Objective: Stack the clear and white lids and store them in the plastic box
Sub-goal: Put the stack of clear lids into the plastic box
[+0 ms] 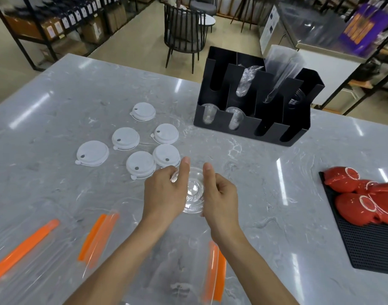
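I've got my left hand (164, 190) and right hand (219, 194) pinching the stack of clear round plastic lids (194, 194) between them, and uneven squeeze could splay it.

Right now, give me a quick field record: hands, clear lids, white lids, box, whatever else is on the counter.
left hand: pinching the clear lid stack from its left side
right hand: fingers curled against the stack's right side
clear lid stack: between both hands, over the counter
white lids: six, loose and unstacked, left of and beyond the hands
plastic boxes: clear with orange clips, at the near edge
black organizer: far right, holds clear cups
red cups: upturned on the black mat, right
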